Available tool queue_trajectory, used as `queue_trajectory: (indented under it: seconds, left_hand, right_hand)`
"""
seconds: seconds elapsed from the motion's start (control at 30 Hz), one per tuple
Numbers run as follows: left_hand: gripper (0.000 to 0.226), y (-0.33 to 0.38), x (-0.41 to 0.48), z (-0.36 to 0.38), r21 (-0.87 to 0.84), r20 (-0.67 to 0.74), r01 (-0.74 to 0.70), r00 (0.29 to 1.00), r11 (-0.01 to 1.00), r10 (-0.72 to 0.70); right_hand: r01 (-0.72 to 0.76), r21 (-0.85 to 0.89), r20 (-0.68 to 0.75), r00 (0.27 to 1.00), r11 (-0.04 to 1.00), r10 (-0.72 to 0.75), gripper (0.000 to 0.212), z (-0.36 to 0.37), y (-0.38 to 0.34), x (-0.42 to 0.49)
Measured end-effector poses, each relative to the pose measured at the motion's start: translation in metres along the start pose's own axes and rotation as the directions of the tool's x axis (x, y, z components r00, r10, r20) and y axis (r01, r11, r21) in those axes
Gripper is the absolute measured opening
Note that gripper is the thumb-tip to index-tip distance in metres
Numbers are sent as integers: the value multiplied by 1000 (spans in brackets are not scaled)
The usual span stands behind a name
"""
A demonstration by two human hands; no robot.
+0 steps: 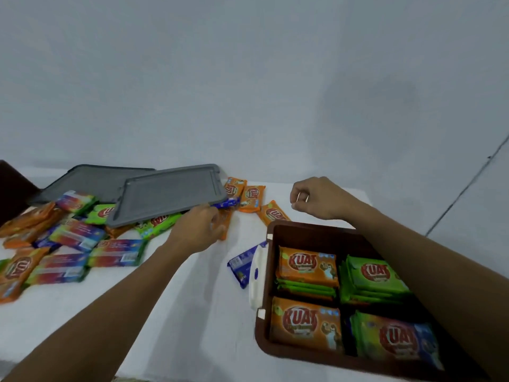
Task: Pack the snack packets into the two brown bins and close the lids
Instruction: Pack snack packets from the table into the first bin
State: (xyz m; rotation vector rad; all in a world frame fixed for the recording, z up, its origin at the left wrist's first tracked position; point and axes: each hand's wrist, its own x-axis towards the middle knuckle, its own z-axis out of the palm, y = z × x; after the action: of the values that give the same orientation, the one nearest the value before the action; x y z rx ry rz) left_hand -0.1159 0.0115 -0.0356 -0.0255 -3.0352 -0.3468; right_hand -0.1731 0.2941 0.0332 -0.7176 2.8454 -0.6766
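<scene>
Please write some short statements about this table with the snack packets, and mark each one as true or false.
1. The brown bin holds orange packets and green packets. True.
2. A grey lid is closed on the bin. False: the bin is open. The front grey lid and the back grey lid lie at the back left of the table.
3. The right hand holds a green packet. False: its fingers are curled and hold nothing.
4. A blue packet lies on the table beside the bin's white latch. True.
5. The left hand grips a loose orange packet near the front grey lid. True.
</scene>
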Motion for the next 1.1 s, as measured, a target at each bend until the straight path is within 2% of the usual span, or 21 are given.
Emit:
queue_trajectory:
  seconds: [0.2,0.33,0.47,0.6,0.67,0.77,0.83,0.9,1.0,1.1]
  left_hand:
    - [47,-14,22,34,109,51,9,999,994,-15]
    - [50,-16,26,41,103,43,-29,999,994,24]
    - [58,-27,25,32,33,168,-69,984,997,62]
    - [35,-35,20,22,-49,149,-147,977,988,153]
    - [29,-37,16,19,-74,120,-167,977,983,175]
    - [26,-42,15,16,-251,90,-56,993,966,81]
    - [20,-43,15,11,-470,139,99,990,877,-38]
    - [17,-43,15,5,-590,209,192,975,785,-81]
    - [20,-32,10,-10,-642,231,179,972,745,-35]
    - [19,-19,7,-27,-681,227,151,974,716,10]
  right_hand:
    - [-104,-187,234,961,977,147,22,34,1,69]
    - [-209,-268,289,914,941,285,43,45,-5,89]
    - [-227,-367,328,876,902,354,72,60,-16,95]
    - [-296,-353,370,827,888,423,106,67,-15,100]
    - [-312,-354,375,816,882,440,114,66,-13,101]
    - [-310,-356,360,825,881,436,105,58,-11,96]
    - [-278,-362,368,834,890,410,89,49,-12,90]
    - [-242,-311,346,872,919,346,72,35,-14,85]
    - [-193,-152,285,930,969,230,67,9,-21,64]
    - [-177,-30,245,953,984,179,64,-15,-26,34]
